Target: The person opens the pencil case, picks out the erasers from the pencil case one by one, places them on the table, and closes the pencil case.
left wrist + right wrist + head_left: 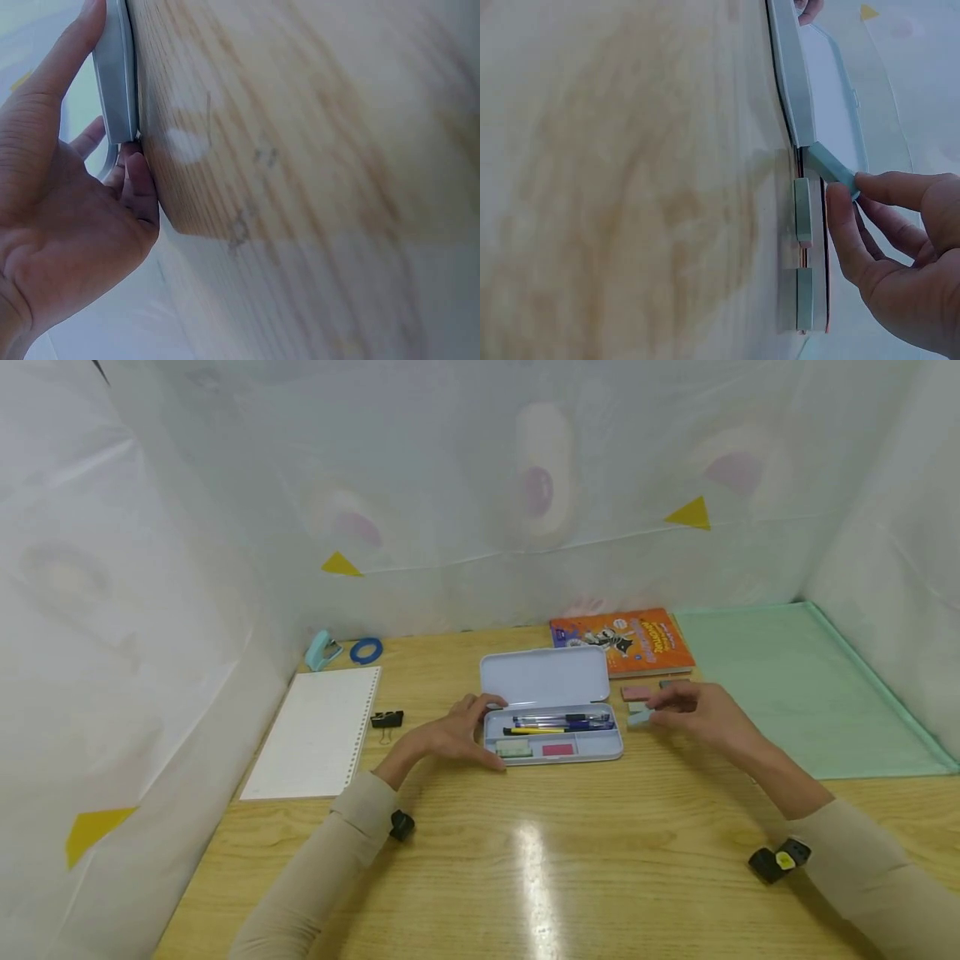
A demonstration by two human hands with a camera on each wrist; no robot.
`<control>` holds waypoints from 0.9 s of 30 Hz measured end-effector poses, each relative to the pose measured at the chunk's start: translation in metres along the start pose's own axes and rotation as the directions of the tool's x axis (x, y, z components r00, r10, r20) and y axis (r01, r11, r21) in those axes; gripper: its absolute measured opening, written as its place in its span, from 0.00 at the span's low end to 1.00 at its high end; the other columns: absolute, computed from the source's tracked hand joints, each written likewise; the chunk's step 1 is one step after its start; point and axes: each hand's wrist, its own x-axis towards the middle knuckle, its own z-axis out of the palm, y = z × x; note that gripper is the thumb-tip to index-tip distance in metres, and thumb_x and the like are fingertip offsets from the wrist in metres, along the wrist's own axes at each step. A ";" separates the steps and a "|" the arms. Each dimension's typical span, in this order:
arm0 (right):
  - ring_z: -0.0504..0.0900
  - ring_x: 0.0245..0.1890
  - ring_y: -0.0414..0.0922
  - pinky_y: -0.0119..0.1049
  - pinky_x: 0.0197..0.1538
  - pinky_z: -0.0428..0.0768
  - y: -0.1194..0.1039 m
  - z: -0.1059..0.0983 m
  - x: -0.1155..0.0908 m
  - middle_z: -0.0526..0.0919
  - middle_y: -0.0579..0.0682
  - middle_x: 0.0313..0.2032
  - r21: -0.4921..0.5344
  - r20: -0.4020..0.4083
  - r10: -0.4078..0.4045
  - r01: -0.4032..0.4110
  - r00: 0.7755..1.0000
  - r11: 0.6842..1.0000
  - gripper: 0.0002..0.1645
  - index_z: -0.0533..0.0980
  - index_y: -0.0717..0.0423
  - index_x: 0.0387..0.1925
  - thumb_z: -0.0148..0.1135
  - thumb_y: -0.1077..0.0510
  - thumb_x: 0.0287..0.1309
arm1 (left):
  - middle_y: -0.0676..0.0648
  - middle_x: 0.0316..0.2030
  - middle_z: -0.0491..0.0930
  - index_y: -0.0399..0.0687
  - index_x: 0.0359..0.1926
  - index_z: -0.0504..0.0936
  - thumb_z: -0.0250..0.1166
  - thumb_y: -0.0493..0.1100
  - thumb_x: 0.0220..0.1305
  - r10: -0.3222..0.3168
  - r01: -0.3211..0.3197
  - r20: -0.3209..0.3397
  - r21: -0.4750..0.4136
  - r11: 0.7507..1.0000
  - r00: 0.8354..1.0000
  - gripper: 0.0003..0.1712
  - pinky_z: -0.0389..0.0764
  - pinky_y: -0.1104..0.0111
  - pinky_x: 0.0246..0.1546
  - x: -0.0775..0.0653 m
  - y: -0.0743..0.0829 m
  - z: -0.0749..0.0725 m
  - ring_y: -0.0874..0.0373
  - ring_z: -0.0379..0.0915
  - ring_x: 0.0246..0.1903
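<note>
A pale blue pencil case lies with its lid raised at the back. Inside are several pens, a pale green eraser and a pink eraser. My left hand holds the case by its left end, thumb along the front wall and fingers behind. Just beyond the right end, my right hand pinches a light blue eraser between thumb and fingertips, tilted and above the table. Near it on the table lie a reddish eraser and a dark greenish one.
Behind the case lies an orange book. A green mat covers the right side. At left are a sheet of punched paper, a black binder clip, a blue tape ring and a light blue stapler.
</note>
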 end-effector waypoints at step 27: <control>0.80 0.47 0.33 0.29 0.47 0.79 0.016 -0.019 -0.011 0.85 0.57 0.54 -0.023 0.057 0.035 -0.034 0.998 0.999 0.22 0.81 0.57 0.57 0.67 0.47 0.71 | 0.43 0.70 0.59 0.68 0.75 0.57 0.80 0.64 0.52 0.005 -0.005 -0.004 -0.006 1.000 1.000 0.57 0.62 0.45 0.71 0.001 -0.002 0.001 0.46 0.55 0.69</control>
